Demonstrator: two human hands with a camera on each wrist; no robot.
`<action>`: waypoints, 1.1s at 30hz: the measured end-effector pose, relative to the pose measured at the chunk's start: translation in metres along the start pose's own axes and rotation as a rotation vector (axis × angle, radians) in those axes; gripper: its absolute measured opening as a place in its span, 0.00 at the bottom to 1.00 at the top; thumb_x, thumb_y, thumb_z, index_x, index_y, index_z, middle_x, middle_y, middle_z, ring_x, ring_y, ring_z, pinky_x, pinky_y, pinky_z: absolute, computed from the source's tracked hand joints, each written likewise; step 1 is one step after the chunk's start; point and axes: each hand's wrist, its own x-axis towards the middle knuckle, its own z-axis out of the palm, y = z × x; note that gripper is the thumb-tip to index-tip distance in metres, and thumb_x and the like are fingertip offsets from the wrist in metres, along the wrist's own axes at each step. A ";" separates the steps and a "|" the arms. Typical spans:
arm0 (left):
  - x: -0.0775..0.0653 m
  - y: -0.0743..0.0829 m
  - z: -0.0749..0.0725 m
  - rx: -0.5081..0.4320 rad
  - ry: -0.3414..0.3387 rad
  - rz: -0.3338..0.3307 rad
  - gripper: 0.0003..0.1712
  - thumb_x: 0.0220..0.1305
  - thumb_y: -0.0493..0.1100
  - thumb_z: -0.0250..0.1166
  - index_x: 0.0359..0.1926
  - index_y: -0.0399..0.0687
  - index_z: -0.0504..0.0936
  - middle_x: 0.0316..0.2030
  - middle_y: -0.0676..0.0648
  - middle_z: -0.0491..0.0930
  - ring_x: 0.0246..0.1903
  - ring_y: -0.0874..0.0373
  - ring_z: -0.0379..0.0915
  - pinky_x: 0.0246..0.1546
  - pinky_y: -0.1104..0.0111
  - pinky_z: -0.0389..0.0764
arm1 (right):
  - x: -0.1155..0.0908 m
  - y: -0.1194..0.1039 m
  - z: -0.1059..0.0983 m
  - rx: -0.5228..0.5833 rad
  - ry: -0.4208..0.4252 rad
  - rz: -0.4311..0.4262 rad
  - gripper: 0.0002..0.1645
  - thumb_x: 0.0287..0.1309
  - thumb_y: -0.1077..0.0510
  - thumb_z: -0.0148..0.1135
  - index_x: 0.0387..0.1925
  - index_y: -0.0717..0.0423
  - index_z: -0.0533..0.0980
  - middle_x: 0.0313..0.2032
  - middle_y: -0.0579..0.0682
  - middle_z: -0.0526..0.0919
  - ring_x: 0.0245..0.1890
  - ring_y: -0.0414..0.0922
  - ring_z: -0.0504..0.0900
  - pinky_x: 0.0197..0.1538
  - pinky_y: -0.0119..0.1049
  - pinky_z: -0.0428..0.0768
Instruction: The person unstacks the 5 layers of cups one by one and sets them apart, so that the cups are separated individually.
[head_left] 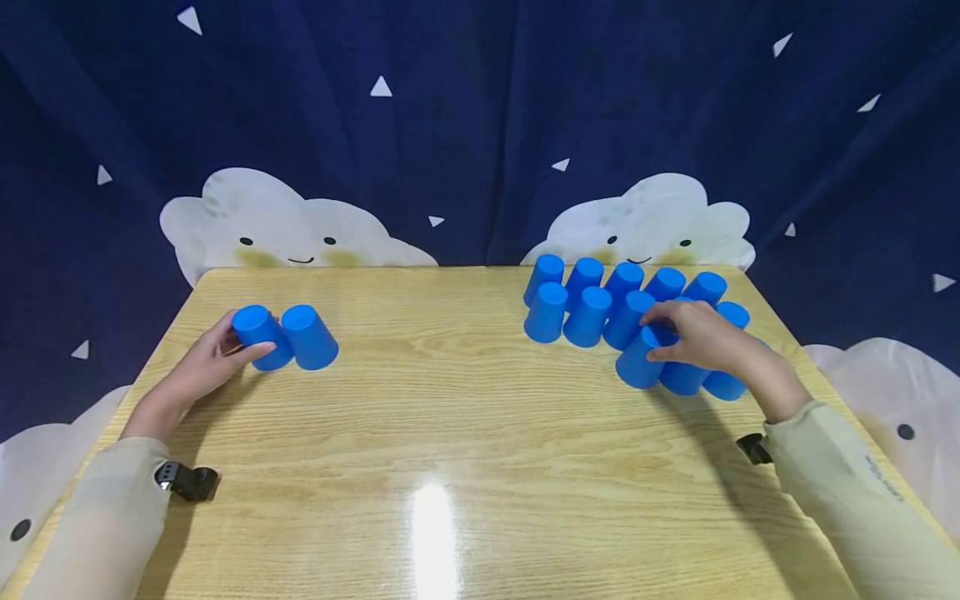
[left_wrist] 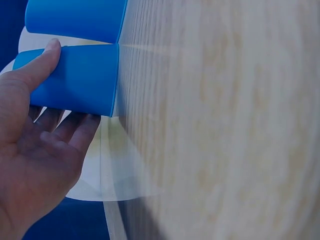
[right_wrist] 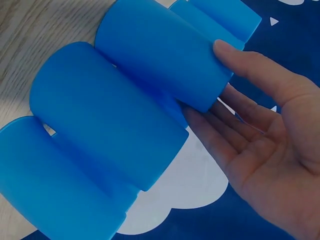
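Observation:
On the left side of the table, my left hand (head_left: pixel 206 362) grips an upside-down blue plastic cup (head_left: pixel 258 325), thumb on the near side and fingers behind. A second upside-down cup (head_left: pixel 311 340) stands just right of it. In the left wrist view the thumb lies across the held cup (left_wrist: pixel 82 82), its rim at the tabletop. At the right, my right hand (head_left: pixel 701 333) holds the top of a front-row blue cup (head_left: pixel 637 362) between thumb and fingers. The right wrist view shows this cup (right_wrist: pixel 160 47) beside another cup (right_wrist: pixel 105 115); the hand partly hides cups behind it in the head view.
Several more upside-down blue cups, such as one at the group's left end (head_left: pixel 546 315), stand in close rows at the back right. The wooden table (head_left: pixel 450 417) ends at a dark blue curtain (head_left: pixel 465 125) with white clouds and triangles.

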 end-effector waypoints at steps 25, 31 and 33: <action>0.003 -0.006 0.000 0.013 0.010 0.024 0.44 0.72 0.49 0.59 0.76 0.42 0.44 0.70 0.26 0.52 0.67 0.24 0.47 0.61 0.30 0.52 | 0.081 -0.144 0.013 0.201 -0.021 -0.345 0.27 0.55 0.60 0.73 0.54 0.67 0.77 0.51 0.59 0.81 0.50 0.53 0.81 0.55 0.45 0.80; 0.002 -0.005 0.001 0.015 0.014 0.032 0.44 0.72 0.49 0.59 0.76 0.41 0.44 0.70 0.25 0.52 0.67 0.23 0.47 0.61 0.30 0.52 | 0.130 -0.197 0.033 0.261 -0.048 -0.430 0.27 0.55 0.59 0.72 0.56 0.65 0.77 0.52 0.57 0.81 0.51 0.49 0.81 0.56 0.37 0.77; 0.002 -0.004 0.001 0.018 0.018 0.041 0.43 0.72 0.49 0.59 0.76 0.40 0.45 0.70 0.25 0.53 0.67 0.23 0.47 0.61 0.30 0.53 | 0.145 -0.213 0.039 0.280 -0.056 -0.441 0.28 0.56 0.58 0.72 0.56 0.65 0.76 0.53 0.56 0.81 0.53 0.48 0.80 0.57 0.34 0.77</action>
